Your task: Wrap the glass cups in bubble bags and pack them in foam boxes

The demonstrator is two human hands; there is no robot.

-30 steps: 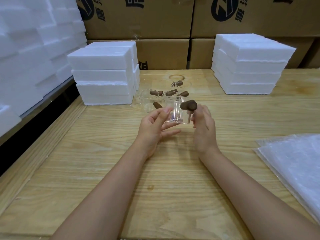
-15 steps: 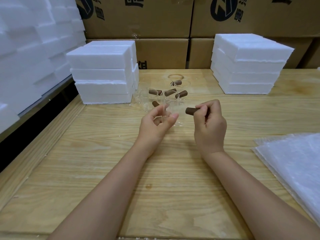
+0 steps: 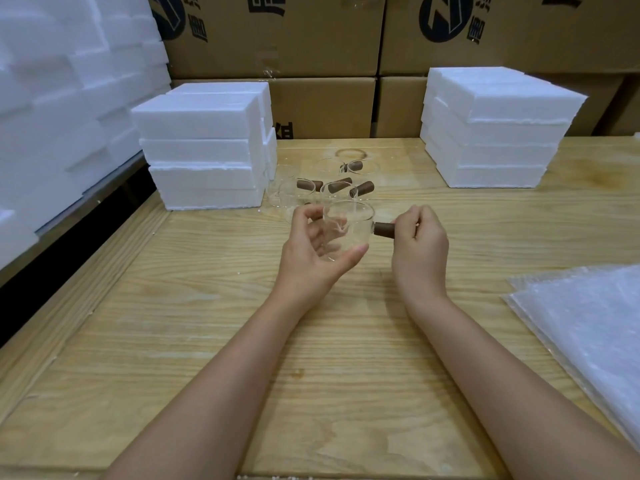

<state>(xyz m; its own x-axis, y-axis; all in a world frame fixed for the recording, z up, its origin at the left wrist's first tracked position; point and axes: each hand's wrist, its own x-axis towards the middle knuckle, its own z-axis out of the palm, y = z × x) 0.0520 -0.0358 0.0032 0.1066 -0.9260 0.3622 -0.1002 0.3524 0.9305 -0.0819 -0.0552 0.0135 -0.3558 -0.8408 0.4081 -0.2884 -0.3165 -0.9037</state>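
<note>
The stacked cardboard cartons (image 3: 322, 43) at the back carry dark printed round logos (image 3: 446, 15) and large Chinese characters (image 3: 263, 3). All are cut off by the frame or hidden behind foam, so none can be read whole. One lower carton shows a partly hidden character (image 3: 285, 130).

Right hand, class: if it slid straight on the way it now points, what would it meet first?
Its grip on the brown handle points the right hand toward the person's left, so it would meet the glass cup first, with the left hand just beyond; depth is unclear.

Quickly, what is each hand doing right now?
Left hand: holds the glass cup by its body.
Right hand: pinches the cup's brown handle.
</note>
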